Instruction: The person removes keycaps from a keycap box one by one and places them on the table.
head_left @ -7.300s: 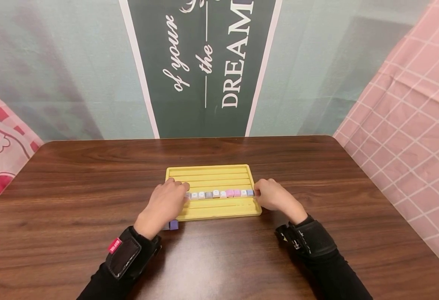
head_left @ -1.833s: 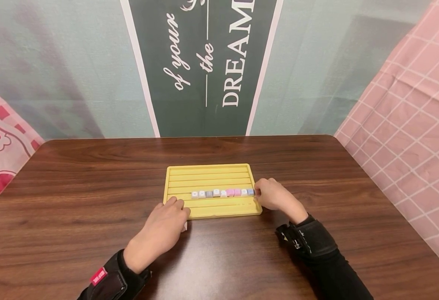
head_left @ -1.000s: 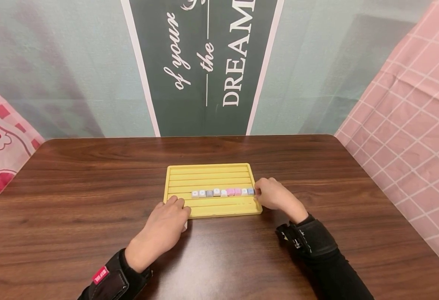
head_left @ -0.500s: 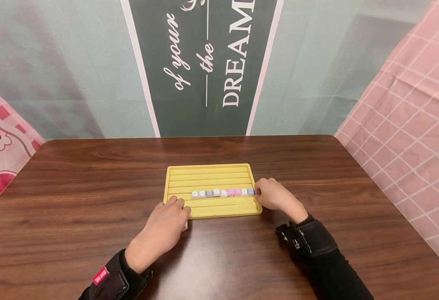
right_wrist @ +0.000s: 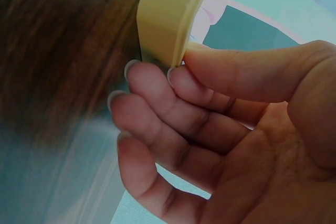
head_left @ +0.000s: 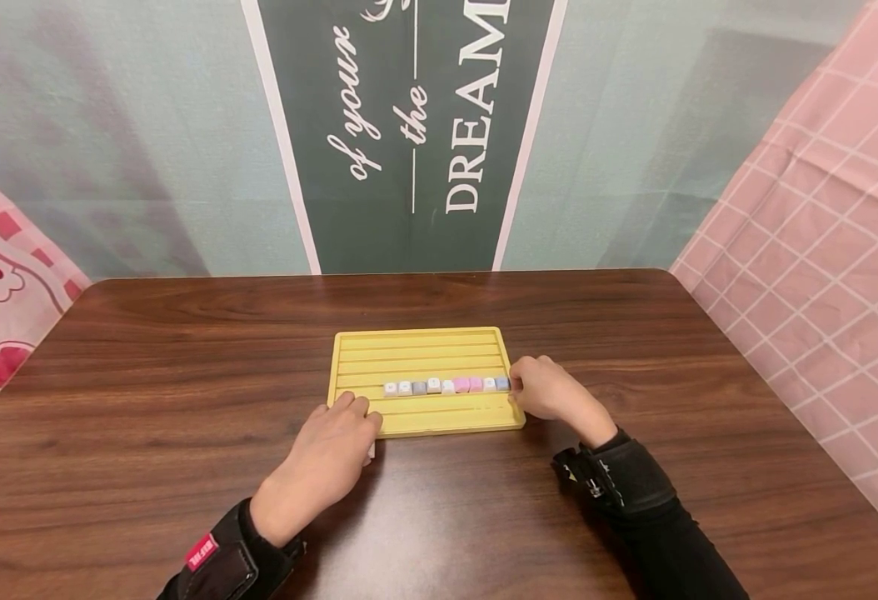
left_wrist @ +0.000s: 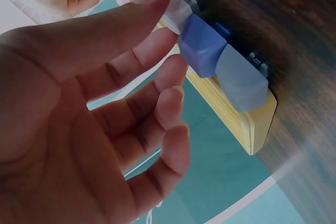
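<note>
A yellow ridged tray (head_left: 416,340) lies on the table, a row of white, grey, pink and blue keycaps (head_left: 434,386) along one groove. My left hand (head_left: 326,458) is at the tray's front left corner. In the left wrist view its thumb and index finger pinch a pale keycap (left_wrist: 178,14); the other fingers curl loosely. Beside that stand a purple keycap (left_wrist: 202,45) and a grey-blue keycap (left_wrist: 242,80), along the tray's front side. My right hand (head_left: 551,390) grips the tray's right edge between thumb and index finger, beside the blue end keycap.
The brown wooden table (head_left: 184,358) extends around the tray on all sides. Behind it hangs a green and grey backdrop (head_left: 409,242) with lettering. Pink checked cloth (head_left: 821,275) hangs at the right, and pink patterned cloth (head_left: 4,308) at the left.
Over the longer span, my left hand has moved from the row's left end down to the tray's front corner; the row's leftmost keycap is gone. During the last second both hands stay nearly still.
</note>
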Demonstrator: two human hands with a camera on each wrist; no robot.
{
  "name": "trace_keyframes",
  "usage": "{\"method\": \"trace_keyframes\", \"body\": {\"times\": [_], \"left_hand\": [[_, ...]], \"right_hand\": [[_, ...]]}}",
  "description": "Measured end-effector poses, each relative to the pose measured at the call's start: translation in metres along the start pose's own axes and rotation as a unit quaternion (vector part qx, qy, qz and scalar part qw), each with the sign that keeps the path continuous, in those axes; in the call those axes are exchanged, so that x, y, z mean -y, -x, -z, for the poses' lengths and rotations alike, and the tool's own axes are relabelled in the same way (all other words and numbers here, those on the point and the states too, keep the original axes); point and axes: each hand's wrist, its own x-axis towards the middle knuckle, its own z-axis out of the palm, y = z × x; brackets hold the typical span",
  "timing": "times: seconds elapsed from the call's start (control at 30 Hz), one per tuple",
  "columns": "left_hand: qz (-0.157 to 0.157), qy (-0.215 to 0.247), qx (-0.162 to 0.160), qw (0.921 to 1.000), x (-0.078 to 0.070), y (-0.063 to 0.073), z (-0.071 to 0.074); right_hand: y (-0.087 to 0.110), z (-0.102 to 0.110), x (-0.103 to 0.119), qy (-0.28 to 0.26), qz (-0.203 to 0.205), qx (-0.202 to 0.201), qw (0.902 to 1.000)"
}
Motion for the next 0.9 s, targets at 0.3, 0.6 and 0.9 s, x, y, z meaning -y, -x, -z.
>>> {"method": "trace_keyframes", "body": {"times": [0.3,0.6,0.9], "left_hand": [[-0.004,-0.006,-0.021,0.9998,0.0011,-0.0002,-0.0025],[-0.004,-0.008,-0.027,0.9996,0.001,0.0003,-0.0037],[-0.001,-0.009,-0.028,0.9996,0.0009,0.0003,-0.0048]], "right_hand": [[0.0007,0.0002,0.0,-0.002,0.003,-0.003,1.0],[0.0009,0.0,0.0002,-0.001,0.001,-0.001,1.0],[0.001,-0.0005,-0.0006,-0.001,0.01,-0.004,0.9999]]}}
